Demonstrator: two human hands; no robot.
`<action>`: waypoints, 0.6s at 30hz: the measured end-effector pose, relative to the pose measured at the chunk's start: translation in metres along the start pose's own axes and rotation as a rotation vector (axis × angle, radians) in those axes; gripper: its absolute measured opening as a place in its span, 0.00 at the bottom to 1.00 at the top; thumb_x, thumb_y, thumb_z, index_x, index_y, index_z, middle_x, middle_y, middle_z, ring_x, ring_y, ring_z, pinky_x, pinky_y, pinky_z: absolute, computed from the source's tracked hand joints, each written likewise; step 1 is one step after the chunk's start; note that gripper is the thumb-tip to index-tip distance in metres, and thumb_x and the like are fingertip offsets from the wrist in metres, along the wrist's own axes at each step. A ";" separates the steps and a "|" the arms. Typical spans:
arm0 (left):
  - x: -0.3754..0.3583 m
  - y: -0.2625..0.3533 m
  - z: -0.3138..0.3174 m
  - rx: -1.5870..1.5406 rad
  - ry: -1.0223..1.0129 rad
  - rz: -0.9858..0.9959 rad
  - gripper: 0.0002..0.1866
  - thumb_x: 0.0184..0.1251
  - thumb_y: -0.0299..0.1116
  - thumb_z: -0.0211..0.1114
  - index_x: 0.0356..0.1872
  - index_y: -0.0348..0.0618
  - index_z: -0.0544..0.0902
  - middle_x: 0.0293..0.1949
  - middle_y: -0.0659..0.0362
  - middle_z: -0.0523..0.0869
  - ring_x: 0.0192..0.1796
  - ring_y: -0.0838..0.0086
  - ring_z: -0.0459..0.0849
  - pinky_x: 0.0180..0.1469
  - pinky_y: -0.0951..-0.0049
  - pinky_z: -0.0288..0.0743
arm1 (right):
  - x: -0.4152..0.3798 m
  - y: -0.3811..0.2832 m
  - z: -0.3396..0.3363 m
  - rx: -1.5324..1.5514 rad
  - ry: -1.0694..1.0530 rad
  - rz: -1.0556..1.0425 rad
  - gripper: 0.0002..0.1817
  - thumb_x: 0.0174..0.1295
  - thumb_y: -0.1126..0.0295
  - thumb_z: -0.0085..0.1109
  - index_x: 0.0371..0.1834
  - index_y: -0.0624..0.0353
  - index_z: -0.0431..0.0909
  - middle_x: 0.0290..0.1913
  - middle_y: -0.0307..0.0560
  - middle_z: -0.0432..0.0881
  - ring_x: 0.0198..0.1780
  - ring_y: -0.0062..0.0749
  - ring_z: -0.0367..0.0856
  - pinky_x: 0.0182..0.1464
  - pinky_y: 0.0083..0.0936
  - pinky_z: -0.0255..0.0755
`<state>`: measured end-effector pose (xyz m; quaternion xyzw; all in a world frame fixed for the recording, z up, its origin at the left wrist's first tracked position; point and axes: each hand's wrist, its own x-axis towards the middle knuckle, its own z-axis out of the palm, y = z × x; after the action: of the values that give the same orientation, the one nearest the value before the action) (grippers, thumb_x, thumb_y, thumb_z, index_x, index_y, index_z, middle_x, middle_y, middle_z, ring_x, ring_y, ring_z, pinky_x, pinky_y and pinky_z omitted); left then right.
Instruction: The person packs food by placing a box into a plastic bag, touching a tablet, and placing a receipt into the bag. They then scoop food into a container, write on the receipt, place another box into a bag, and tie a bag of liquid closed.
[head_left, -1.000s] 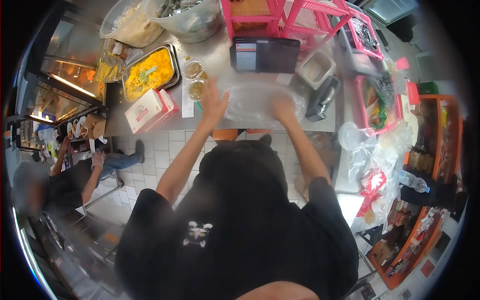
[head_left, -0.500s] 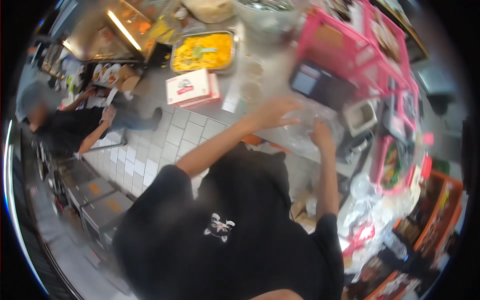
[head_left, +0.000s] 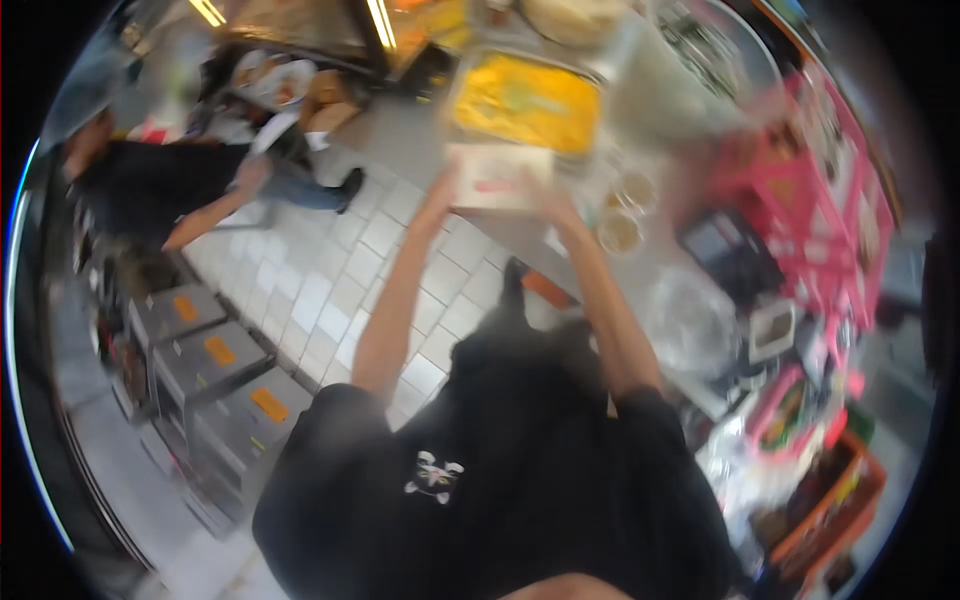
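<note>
A white cardboard box point(head_left: 502, 178) with red print on it is at the counter's near edge. My left hand point(head_left: 440, 195) grips its left side. My right hand point(head_left: 555, 205) is at its right side, with the fingers smeared by motion. Just behind the box stands a metal tray point(head_left: 527, 58) of yellow food, with a pale utensil lying in it. A clear plastic bag point(head_left: 692, 318) lies on the counter to the right, apart from both hands.
Two round clear lids or cups point(head_left: 620, 233) sit right of the box. A dark device point(head_left: 730, 250) and pink baskets point(head_left: 800, 200) stand further right. A large clear bowl point(head_left: 680, 80) is at the back. Another person point(head_left: 165, 190) in dark clothes is at the left.
Both hands have left the clear plastic bag and moved left to the white cardboard box, one at each side. The bag stays on the counter. The camera view has turned.
</note>
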<state>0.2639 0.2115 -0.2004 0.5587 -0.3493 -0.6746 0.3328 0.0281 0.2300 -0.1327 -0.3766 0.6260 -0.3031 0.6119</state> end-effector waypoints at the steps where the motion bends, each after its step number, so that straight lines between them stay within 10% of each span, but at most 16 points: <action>1: -0.001 0.002 -0.006 0.053 -0.038 0.102 0.39 0.76 0.64 0.46 0.69 0.36 0.69 0.65 0.55 0.74 0.65 0.73 0.71 0.66 0.68 0.66 | -0.006 -0.004 0.000 -0.060 -0.008 -0.030 0.31 0.68 0.45 0.56 0.61 0.61 0.77 0.51 0.51 0.85 0.49 0.35 0.84 0.55 0.32 0.75; 9: -0.162 0.185 0.167 0.651 -0.122 0.064 0.37 0.76 0.64 0.43 0.68 0.41 0.70 0.58 0.54 0.81 0.56 0.72 0.80 0.58 0.68 0.72 | -0.178 -0.047 -0.096 0.004 0.360 -0.247 0.29 0.70 0.48 0.56 0.59 0.65 0.75 0.50 0.57 0.84 0.54 0.42 0.82 0.59 0.34 0.72; 12: -0.173 0.137 0.238 0.493 -0.423 0.192 0.34 0.77 0.59 0.49 0.67 0.38 0.70 0.54 0.54 0.82 0.53 0.71 0.81 0.54 0.69 0.77 | -0.258 -0.025 -0.174 -0.036 0.521 -0.142 0.29 0.70 0.49 0.56 0.58 0.66 0.76 0.50 0.57 0.84 0.52 0.41 0.82 0.58 0.35 0.72; 18: -0.140 -0.021 0.364 0.165 -0.748 -0.160 0.41 0.74 0.66 0.44 0.72 0.40 0.66 0.68 0.51 0.71 0.68 0.65 0.70 0.67 0.56 0.64 | -0.322 0.057 -0.259 -0.135 0.784 0.008 0.32 0.70 0.48 0.54 0.66 0.64 0.69 0.56 0.62 0.81 0.60 0.49 0.80 0.63 0.37 0.69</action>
<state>-0.0750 0.3763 -0.0971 0.3247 -0.4548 -0.8252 0.0829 -0.2461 0.5110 0.0103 -0.2695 0.8320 -0.3797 0.3015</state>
